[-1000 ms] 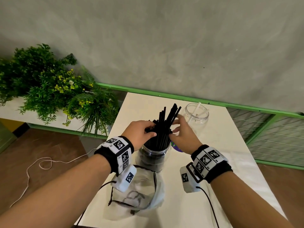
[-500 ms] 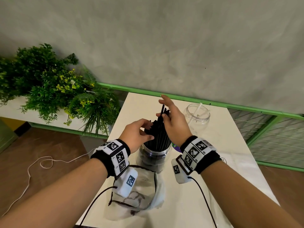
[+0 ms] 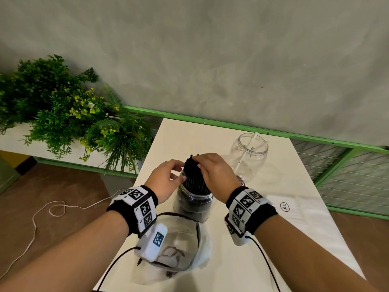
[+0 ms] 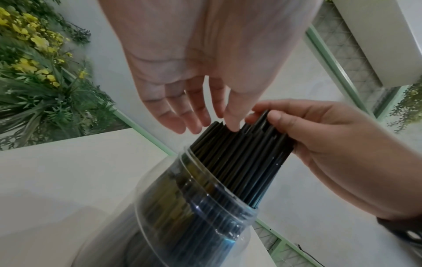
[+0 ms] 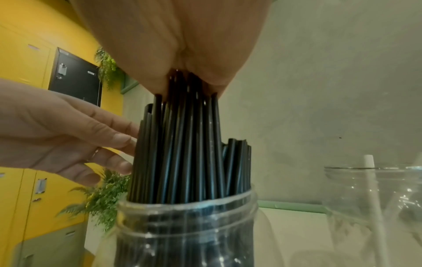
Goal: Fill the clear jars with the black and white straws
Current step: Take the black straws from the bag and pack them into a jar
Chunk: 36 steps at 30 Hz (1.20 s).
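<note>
- A crumpled clear bag (image 3: pixel 181 252) with a black drawstring lies at the near edge of the white tabletop (image 3: pixel 271 245).
- Just past it stands the near jar (image 3: pixel 192 204), packed with black straws (image 3: pixel 194 175) that rise well above its mouth.
- The left hand (image 3: pixel 166 180) rests straight fingers against the left side of the bundle and grips nothing.
- The right hand (image 3: pixel 214 172) lies over the tops, its fingers curled on the upper right of the bundle.
- Judged from this, the step in hand is seating the straws. Done well, the right hand presses straight down and gently, while the left hand steadies the side so no straw bends or tips the jar.
- In the right wrist view the tops stand uneven, so a few tall ones likely need tapping level.
- Behind and to the right, well apart, the far jar (image 3: pixel 249 157) holds only 2 white straws (image 3: pixel 247 151), so it looks barely begun.
- A white sheet marked XL (image 3: pixel 284 206) lies at the right.
- Beyond are a green rail (image 3: pixel 231 124), plants (image 3: pixel 69 116) on the left, a brown floor and a grey wall.
</note>
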Tool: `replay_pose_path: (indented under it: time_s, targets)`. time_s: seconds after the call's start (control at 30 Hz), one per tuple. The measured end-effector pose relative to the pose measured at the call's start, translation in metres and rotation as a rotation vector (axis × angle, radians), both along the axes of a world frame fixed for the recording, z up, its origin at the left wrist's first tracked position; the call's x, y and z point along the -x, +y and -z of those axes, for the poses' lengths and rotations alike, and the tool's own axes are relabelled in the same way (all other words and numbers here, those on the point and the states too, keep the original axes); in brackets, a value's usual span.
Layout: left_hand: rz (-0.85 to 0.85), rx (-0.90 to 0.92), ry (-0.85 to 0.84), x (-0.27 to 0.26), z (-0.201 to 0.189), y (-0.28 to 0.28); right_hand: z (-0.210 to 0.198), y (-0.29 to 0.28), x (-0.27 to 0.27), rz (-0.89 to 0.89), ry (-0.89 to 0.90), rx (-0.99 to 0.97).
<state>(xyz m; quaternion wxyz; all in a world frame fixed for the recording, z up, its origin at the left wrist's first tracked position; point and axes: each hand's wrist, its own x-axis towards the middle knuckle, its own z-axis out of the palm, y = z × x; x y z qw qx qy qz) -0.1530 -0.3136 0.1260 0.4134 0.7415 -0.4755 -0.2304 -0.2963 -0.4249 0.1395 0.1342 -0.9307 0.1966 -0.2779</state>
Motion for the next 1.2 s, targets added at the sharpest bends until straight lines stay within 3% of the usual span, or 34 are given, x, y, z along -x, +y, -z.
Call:
replay_pose_path:
  time_s: [0.2, 0.33, 0.6, 0.7, 0.87, 0.97, 1.07, 1.2]
  targets:
    - [-0.004, -0.078, 0.0, -0.005, 0.007, 0.004, 0.007, 0.01, 0.008, -0.071, 0.139, -0.008]
    - [-0.004, -0.096, 0.01, -0.007, 0.009, 0.006, 0.025, 0.009, 0.016, -0.118, 0.174, 0.091]
    - [-0.022, -0.115, 0.066, -0.009, 0.012, 0.004, 0.032, 0.002, 0.022, -0.03, 0.394, 0.286]
    - [-0.023, -0.144, 0.079, -0.008, 0.014, 0.003, 0.024, -0.005, 0.019, 0.003, 0.364, 0.185]
    - [0.003, -0.204, 0.149, -0.004, 0.014, -0.003, 0.022, -0.015, 0.002, 0.01, 0.493, 0.078]
    - [0.075, -0.239, 0.175, -0.005, 0.013, -0.008, 0.019, -0.024, 0.011, -0.02, 0.332, -0.041]
    - [0.134, -0.245, 0.162, -0.003, 0.01, -0.012, 0.021, -0.037, 0.031, 0.067, 0.23, -0.409]
    - [0.177, -0.262, 0.224, -0.003, 0.008, -0.023, 0.039, -0.056, 0.043, 0.084, 0.362, -0.793]
